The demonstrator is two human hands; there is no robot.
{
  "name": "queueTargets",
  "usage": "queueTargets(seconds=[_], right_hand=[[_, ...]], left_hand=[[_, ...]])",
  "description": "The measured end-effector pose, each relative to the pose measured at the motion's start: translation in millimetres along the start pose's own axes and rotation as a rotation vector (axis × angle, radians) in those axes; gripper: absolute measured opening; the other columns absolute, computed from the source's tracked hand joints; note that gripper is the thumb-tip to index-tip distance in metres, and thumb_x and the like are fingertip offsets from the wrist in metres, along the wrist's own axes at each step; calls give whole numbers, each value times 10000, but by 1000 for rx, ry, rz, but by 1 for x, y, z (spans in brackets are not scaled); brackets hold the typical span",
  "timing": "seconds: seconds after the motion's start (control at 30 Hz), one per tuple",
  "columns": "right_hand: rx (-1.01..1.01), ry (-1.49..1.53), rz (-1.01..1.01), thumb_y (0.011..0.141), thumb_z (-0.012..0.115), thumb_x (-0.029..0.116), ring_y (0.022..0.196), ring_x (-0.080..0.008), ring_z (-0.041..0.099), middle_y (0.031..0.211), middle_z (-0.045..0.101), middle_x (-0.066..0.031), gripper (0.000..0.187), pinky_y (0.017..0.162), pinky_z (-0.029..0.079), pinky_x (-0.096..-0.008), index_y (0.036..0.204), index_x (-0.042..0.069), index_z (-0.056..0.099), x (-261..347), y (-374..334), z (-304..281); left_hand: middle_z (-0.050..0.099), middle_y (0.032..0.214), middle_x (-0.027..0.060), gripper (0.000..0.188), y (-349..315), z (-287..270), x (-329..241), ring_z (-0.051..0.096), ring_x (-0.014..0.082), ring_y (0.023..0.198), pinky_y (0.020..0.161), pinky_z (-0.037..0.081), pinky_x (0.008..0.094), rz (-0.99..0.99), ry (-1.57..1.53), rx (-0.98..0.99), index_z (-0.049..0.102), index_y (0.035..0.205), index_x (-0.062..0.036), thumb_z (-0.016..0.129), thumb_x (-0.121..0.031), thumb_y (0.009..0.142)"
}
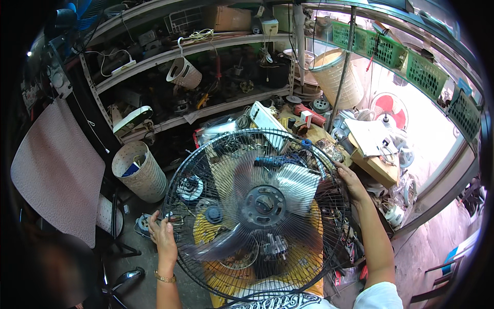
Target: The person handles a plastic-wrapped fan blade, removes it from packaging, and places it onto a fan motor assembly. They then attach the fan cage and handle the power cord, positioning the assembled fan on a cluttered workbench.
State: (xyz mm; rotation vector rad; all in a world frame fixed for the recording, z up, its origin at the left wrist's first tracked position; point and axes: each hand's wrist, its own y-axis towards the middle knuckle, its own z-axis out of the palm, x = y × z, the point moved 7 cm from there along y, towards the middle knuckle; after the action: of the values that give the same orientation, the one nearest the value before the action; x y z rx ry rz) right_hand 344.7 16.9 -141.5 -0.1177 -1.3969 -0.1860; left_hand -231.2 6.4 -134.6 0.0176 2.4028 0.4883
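A large black wire fan grille [303,247] spans the middle of the view, its near rim close to my shirt. Translucent dark fan blades [213,246] and a dark round hub [264,206] show within it. My left hand [163,234] holds the grille's left rim, its fingers bent at the edge. On the upper right rim, my right hand [351,181] is closed around the wire, with the fingertips partly hidden. Through the wires I see a yellow surface [314,234] with metal parts on it.
Beyond the grille, a cluttered bench holds a white box-like panel [267,123] and a red cylinder [310,116]. A perforated bin [139,170] stands on the left, near a grey chair back [57,167]. Shelves [216,105] full of parts line the back; green baskets [424,74] hang at right.
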Motion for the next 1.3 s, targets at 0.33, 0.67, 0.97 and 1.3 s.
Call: queueTargets(seconds=[0.33, 0.67, 0.97, 1.3], right_hand=[[44, 64, 53, 972, 550, 231, 1039, -131, 602, 1259, 591, -88, 498, 900, 478, -261, 1400, 2, 442, 1, -3, 31], [21, -376, -7, 978, 485, 333, 1357, -230, 370, 1451, 431, -173, 570, 1123, 248, -316, 1419, -21, 411, -5, 1, 33], [23, -704, -90, 963, 503, 405, 1306, -284, 451, 1386, 488, -229, 629, 1091, 314, -340, 1401, -38, 420, -1, 7, 30], [69, -677, 112, 931, 506, 540, 1323, -328, 414, 1419, 410, -286, 798, 1099, 311, -368, 1413, -79, 362, 18, 3, 59]], left_hand=[[477, 1348, 102, 496, -7, 3, 27, 467, 195, 1223, 1053, 352, 327, -218, -880, 22, 436, 1370, 18, 358, -332, 1027], [511, 1330, 125, 521, -28, -1, 18, 505, 205, 1203, 1032, 386, 334, -242, -898, -28, 384, 1408, 38, 388, -305, 1016], [461, 1391, 125, 544, -42, 1, 30, 459, 211, 1263, 1061, 358, 335, -325, -855, 24, 357, 1434, 28, 389, -320, 1018], [374, 1487, 148, 579, -20, -7, -3, 337, 237, 1385, 1146, 223, 357, -251, -904, -62, 372, 1442, 7, 526, -167, 911]])
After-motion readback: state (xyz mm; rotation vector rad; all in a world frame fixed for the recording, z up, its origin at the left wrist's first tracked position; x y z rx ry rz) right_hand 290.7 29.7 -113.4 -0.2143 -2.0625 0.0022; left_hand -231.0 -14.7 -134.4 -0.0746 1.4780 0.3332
